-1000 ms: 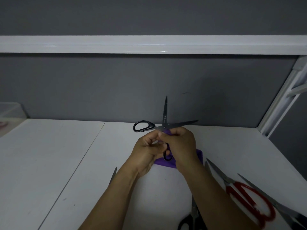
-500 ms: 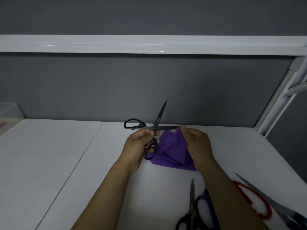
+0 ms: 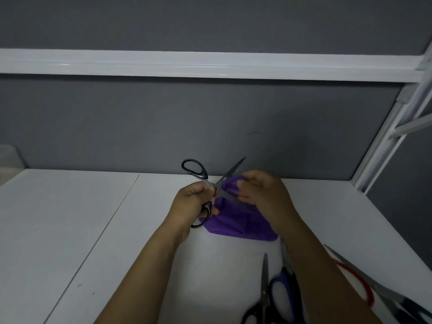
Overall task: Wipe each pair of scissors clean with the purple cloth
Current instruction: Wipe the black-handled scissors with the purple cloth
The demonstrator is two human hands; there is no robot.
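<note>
Head view, left hand (image 3: 191,202) gripping black scissors (image 3: 211,185), right hand (image 3: 261,190) bunching purple cloth (image 3: 236,218)

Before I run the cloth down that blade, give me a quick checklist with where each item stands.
1. Black scissors held firm in left hand: ok.
2. Blades spread open for wiping: ok.
3. Purple cloth gripped in right hand against the lower blade: ok.
4. Fingers clear of the cutting edge: cannot tell, cloth hides the contact.
5. Other scissors lying clear on the table: ok.
6. Blade already clean: cannot tell.
</note>
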